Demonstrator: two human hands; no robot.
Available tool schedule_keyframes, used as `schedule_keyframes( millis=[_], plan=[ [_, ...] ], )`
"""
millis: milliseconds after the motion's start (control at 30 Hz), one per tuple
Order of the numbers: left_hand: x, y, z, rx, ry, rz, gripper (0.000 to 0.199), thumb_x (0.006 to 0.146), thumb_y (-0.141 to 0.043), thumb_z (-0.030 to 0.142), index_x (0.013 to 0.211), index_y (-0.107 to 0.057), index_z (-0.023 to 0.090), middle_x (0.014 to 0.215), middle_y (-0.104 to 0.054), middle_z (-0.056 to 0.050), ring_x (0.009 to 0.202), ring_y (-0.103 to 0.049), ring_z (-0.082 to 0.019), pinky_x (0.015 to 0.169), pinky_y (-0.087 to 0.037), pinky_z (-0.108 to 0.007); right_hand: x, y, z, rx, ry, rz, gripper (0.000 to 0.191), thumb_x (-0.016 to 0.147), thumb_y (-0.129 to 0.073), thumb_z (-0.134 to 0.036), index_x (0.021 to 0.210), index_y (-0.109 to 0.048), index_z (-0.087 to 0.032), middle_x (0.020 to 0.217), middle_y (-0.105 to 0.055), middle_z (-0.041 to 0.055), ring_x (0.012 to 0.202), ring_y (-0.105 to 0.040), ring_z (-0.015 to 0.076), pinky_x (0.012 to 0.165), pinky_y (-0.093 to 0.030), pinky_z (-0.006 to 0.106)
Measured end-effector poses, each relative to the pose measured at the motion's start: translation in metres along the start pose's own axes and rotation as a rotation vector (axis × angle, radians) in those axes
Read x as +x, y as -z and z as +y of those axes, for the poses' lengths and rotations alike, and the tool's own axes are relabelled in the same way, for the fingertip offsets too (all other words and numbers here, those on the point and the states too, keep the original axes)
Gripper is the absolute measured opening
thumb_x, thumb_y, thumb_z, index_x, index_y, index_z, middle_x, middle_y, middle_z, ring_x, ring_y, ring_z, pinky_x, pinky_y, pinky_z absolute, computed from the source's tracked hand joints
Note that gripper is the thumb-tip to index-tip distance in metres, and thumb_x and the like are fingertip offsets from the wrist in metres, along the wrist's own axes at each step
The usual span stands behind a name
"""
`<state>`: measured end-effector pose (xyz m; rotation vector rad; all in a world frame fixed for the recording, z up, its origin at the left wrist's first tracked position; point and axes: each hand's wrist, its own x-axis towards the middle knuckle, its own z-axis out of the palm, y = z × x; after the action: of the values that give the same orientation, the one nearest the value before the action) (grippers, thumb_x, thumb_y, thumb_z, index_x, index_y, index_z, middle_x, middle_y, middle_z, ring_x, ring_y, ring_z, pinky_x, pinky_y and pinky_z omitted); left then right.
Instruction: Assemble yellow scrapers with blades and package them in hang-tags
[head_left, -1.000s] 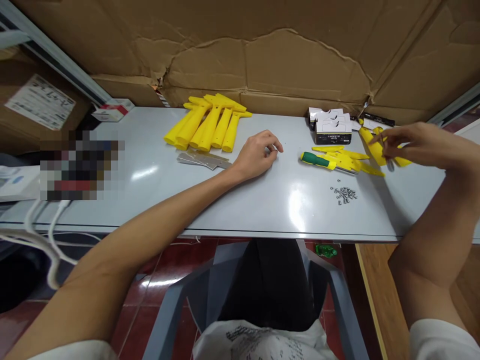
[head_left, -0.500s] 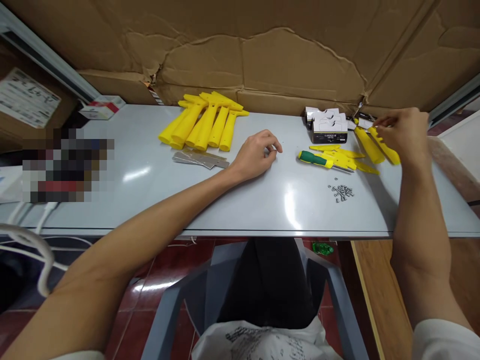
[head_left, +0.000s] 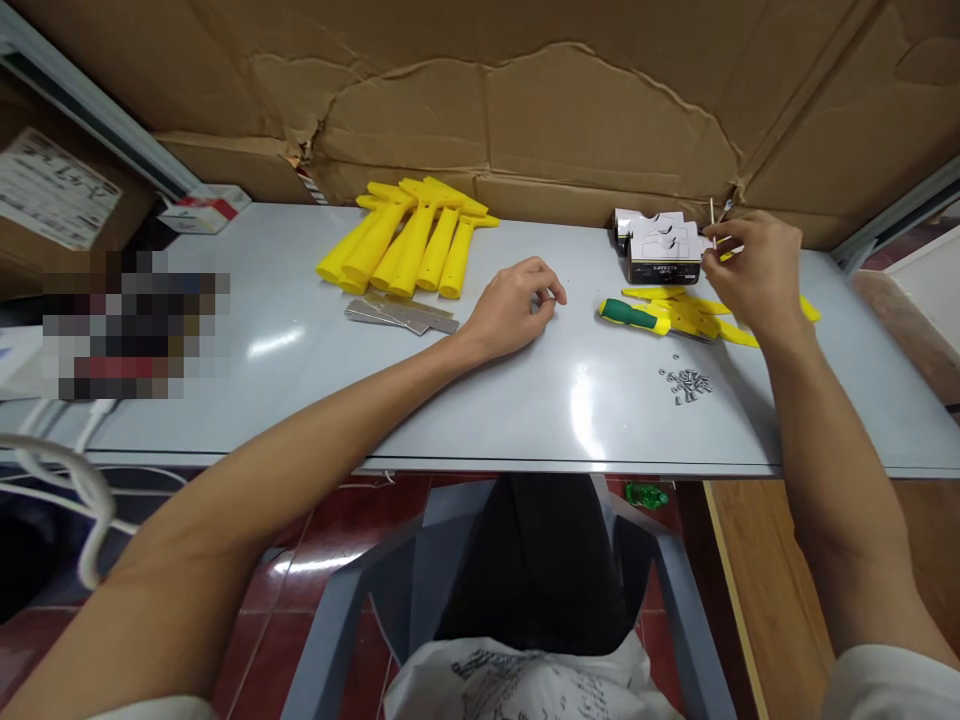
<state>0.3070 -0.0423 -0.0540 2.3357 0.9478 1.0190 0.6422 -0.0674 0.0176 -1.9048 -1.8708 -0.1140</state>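
My left hand (head_left: 519,308) rests on the tabletop with loosely curled fingers, the thumb apart from them, and nothing visible in it. Left of it lie flat metal blades (head_left: 401,313) and a group of yellow plastic scraper handles (head_left: 412,240). At the back right, my right hand (head_left: 757,265) has its fingers pinched beside small white-and-black boxes (head_left: 664,260). A thin white strip (head_left: 712,218) shows at the fingertips; whether it belongs to a box I cannot tell. Nearby, a green-and-yellow screwdriver (head_left: 630,315) lies across flat yellow pieces (head_left: 694,318), with a pile of small screws (head_left: 688,383) in front.
Cardboard (head_left: 585,120) stands along the back of the grey table (head_left: 480,420). A small white-and-red box (head_left: 206,212) is at the back left, near a blurred-out patch and white cables (head_left: 94,430). A green plastic item (head_left: 646,495) lies below the table edge.
My right hand has moved left, from the yellow handles at the far right to the end of the small boxes. It now covers most of those handles. My left hand stays put.
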Motion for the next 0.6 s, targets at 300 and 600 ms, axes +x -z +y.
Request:
schedule_keyframes(
  millis=[300,600],
  plan=[
    [-0.005,-0.001,0.029,-0.392,0.058,-0.031,0.03,0.099,-0.075,0.039,0.121,-0.067,0.021,0.108,-0.081,-0.005,0.097,-0.077,-0.016,0.072,-0.057,-0.025,-0.05,-0.023,-0.084,0.854,0.134,-0.063,0.015,0.093,-0.084,-0.045,0.101,-0.079,-0.032,0.109,-0.078,0.0043,0.105,-0.08,0.0287,0.096,-0.071,0.052],
    [-0.003,-0.004,0.034,-0.522,0.101,0.033,0.029,0.096,-0.078,0.036,0.12,-0.071,0.022,0.088,-0.079,-0.001,0.078,-0.074,-0.014,0.075,-0.061,-0.03,-0.07,-0.027,-0.104,0.727,0.394,-0.108,0.036,0.105,-0.066,-0.045,0.139,-0.075,-0.056,0.134,-0.073,0.001,0.117,-0.071,0.028,0.096,-0.069,0.052]
  ],
)
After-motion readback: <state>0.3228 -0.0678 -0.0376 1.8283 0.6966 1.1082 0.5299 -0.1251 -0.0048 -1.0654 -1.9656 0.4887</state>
